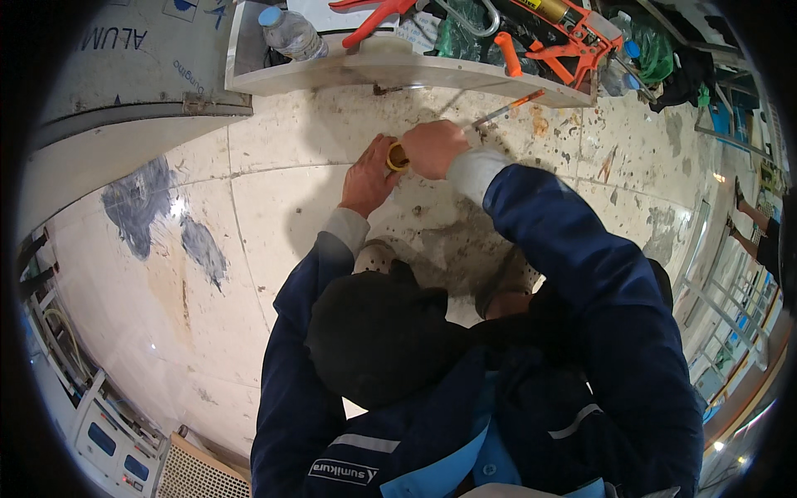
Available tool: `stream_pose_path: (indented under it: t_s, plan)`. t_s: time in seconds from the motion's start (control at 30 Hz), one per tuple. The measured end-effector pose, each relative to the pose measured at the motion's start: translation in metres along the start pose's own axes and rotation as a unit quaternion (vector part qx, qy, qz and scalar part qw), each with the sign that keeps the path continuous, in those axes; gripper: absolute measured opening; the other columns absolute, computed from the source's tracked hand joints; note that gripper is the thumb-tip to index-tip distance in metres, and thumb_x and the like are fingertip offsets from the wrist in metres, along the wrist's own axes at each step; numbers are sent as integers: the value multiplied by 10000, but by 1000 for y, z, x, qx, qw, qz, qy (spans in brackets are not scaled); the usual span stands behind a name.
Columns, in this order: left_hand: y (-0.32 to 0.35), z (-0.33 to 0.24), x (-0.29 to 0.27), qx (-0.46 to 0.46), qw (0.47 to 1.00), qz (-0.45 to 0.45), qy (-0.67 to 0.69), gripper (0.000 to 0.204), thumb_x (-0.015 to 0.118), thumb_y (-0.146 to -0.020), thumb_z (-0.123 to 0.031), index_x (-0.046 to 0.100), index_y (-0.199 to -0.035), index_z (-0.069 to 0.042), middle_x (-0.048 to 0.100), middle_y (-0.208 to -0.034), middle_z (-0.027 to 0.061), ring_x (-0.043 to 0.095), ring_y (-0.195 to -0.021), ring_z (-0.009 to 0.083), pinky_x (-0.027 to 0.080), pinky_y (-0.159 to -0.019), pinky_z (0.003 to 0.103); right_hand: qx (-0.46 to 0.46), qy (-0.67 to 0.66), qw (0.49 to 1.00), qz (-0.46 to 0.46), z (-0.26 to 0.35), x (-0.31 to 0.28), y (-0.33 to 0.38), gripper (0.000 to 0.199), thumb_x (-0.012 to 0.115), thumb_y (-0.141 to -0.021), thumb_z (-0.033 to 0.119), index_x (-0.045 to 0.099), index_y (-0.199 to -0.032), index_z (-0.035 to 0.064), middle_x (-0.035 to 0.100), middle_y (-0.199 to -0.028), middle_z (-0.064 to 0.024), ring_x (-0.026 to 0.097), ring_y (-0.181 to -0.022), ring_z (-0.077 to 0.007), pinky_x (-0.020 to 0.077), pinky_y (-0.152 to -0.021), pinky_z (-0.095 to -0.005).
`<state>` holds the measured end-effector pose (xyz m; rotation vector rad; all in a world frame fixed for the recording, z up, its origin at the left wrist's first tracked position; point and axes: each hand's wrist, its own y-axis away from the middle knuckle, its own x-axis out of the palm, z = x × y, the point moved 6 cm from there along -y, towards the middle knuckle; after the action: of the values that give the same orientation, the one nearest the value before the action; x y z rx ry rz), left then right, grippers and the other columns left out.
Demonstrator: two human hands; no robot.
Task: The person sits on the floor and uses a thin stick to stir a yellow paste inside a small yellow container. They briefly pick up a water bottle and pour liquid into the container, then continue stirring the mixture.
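Between my hands, close above the floor, is a small round thing with a yellow rim [398,157] and a brownish middle; its exact kind is not clear. The fingers of my left hand [369,181] grip it from the left side. Against its right side is my closed right hand [436,149], back of the hand up; whatever its fingers hold is hidden. A thin stick with an orange end [519,103] stretches from near my right knuckles toward the wooden tray. I cannot tell if that hand grips the stick or if it lies on the floor.
Ahead stands a pale tray-like box [365,73] with a bottle [292,35], red-handled pliers [374,18] and an orange caulking gun [573,46]. A printed panel [133,62] is at far left. Stained floor tiles [274,207] surround my shoes. Another person's legs [751,220] show at far right.
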<state>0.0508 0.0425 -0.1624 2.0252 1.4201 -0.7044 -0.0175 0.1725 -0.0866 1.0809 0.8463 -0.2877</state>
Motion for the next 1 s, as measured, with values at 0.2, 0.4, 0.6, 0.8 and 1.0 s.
stream_pose_path:
  t_s: [0.2, 0.4, 0.6, 0.8, 1.0]
  plan:
    - [-1, -1, -3, -12, 999, -18, 33, 601, 797, -891, -124, 499, -1413, -105, 664, -1363, 194, 651, -1232, 448, 562, -993, 516, -51, 27, 990, -126, 9, 3, 6, 175, 714, -900, 187, 814, -990, 75, 810, -1001, -131, 799, -926, -321, 628, -781, -428]
    - [0, -2, -3, -10, 999, -20, 43, 627, 801, -895, -149, 491, -1437, -99, 649, -1405, 200, 646, -1250, 449, 557, -1018, 513, -43, 41, 989, -137, 10, -2, 5, 170, 714, -901, 190, 813, -974, 73, 812, -1001, -132, 798, -933, -321, 628, -787, -433]
    - [2, -1, 0, -17, 1000, -7, 10, 695, 805, -909, -186, 470, -1510, -90, 550, -1565, 234, 599, -1366, 424, 528, -1112, 490, -15, 60, 998, -28, 11, -7, -3, 203, 713, -909, 198, 819, -994, 47, 810, -1023, -151, 792, -994, -318, 627, -830, -434]
    - [2, -1, 2, 1, 1000, 9, -3, 682, 808, -917, -207, 480, -1502, -85, 559, -1558, 230, 594, -1383, 407, 530, -1111, 486, 39, -118, 991, 55, -13, 24, -21, 269, 684, -915, 189, 803, -1061, -3, 796, -1030, -197, 777, -1026, -358, 618, -855, -442]
    - [1, 3, 4, -9, 1000, -2, 6, 671, 815, -910, -209, 485, -1484, -103, 593, -1521, 208, 623, -1339, 403, 552, -1070, 490, 37, -115, 988, -100, -19, 19, -2, 191, 679, -891, 166, 787, -979, 35, 782, -971, -200, 771, -942, -391, 609, -825, -496]
